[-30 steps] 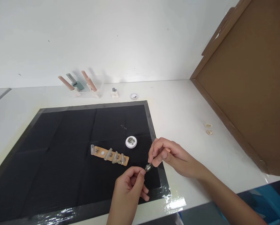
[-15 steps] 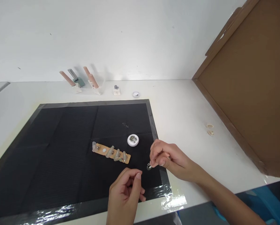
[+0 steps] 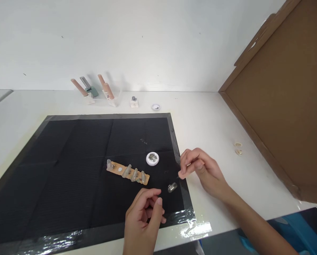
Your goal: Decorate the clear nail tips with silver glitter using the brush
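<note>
Small clear/metal part (image 3: 172,187) lies loose on the black mat (image 3: 68,170), near mat's right taped edge, btw both hands, touching neither. Looks like a tiny transparent clip w/ metal bit; detail too small to confirm.

R hand (image 3: 201,170) hovers just up-right of the part, over the mat edge/white table (image 3: 214,120). Thumb + index pressed together at tips, other fingers curled; can't tell if anything's pinched there. Not on the part.

L hand (image 3: 145,212) is just below-left of the part, near mat's front edge. Fingers loosely curled inward, thumb up, tips close but not clamped on anything visible. Apart from the part.

Wooden strip (image 3: 128,171) lies flat on mat, left of the part, tilted slightly down to the right. Carries several clear clips of the same kind along its length + a white dot btw the first and second.

Small round white dish (image 3: 152,158) w/ metal bits inside sits on mat just up-right of strip, above the part.

Farther out: clear tray (image 3: 105,97) at back wall w/ pinkish sticks + a grey-green tool leaning in it; small white block (image 3: 133,102) and a second small dish (image 3: 155,106) right of it. Two small pale rings (image 3: 238,148) on table at right, near a brown cardboard panel (image 3: 280,106) leaning there.
</note>
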A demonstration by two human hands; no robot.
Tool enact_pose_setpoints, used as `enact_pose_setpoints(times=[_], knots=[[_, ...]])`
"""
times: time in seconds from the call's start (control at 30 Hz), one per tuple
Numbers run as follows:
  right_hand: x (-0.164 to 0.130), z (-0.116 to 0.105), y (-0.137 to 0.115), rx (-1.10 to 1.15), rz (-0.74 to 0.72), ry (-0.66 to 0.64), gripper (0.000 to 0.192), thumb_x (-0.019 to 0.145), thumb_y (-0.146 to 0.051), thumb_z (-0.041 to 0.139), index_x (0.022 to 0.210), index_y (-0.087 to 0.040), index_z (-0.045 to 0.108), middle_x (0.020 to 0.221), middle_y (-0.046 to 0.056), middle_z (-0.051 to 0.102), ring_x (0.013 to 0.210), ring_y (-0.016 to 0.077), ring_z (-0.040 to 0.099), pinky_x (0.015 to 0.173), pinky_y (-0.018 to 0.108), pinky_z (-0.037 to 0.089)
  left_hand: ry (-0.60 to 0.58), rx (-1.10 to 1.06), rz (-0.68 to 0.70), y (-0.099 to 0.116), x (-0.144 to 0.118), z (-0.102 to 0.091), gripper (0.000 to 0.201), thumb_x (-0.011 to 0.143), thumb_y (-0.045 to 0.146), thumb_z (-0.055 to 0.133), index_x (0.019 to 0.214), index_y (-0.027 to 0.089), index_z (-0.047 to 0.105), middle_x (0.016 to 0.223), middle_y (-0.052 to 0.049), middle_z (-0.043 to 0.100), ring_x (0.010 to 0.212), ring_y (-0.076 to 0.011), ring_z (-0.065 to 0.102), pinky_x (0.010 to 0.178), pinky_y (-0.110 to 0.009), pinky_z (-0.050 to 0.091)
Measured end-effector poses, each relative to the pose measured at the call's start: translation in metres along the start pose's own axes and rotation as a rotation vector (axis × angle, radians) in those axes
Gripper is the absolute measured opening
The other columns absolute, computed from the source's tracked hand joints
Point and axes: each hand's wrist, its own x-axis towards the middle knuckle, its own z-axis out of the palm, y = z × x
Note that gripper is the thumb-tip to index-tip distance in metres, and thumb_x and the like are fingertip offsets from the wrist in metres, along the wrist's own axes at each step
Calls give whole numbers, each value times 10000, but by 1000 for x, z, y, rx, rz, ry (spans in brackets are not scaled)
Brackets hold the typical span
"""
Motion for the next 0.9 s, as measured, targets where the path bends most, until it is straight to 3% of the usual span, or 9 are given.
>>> enact_pose_setpoints(times=[0.1, 0.2, 0.43, 0.6, 0.9], knots=[[5, -11, -3, 34, -8, 208, 276, 944, -454, 420, 889, -215, 546, 688, -15, 602, 627, 123, 601, 679, 284, 464, 8, 156, 81, -6, -1, 3, 219, 753, 272, 607, 957, 194, 628, 817, -37, 589, 589, -141, 565, 440, -221, 480], [8, -18, -5, 53, 23, 313, 295, 936, -473, 425, 856, -217, 548, 673, -29, 584, 594, 114, 588, 683, 278, 437, -29, 375, 141, -11, -1, 6, 231, 783, 278, 557, 1000, 203, 589, 739, -8, 586, 520, -132, 535, 471, -249, 467], [8, -16, -5, 111, 72, 294, 296, 926, -485, 441, 846, -225, 556, 663, -29, 586, 596, 115, 582, 666, 265, 421, -87, 583, 167, -1, 8, 17, 407, 787, 227, 482, 1194, 224, 456, 943, -34, 675, 504, -130, 550, 587, -311, 480], [8, -17, -8, 143, 83, 294, 303, 930, -487, 429, 839, -224, 548, 664, -28, 576, 612, 113, 576, 648, 252, 418, -51, 662, 133, 8, 9, 24, 540, 790, 198, 449, 1321, 236, 361, 942, -19, 676, 533, -142, 573, 572, -301, 448], [8, -17, -8, 150, 69, 279, 298, 935, -484, 417, 855, -228, 546, 661, -29, 569, 590, 117, 556, 627, 257, 406, -27, 729, 140, 11, 9, 26, 594, 801, 218, 450, 1378, 201, 308, 799, 10, 677, 543, -160, 588, 559, -281, 419]])
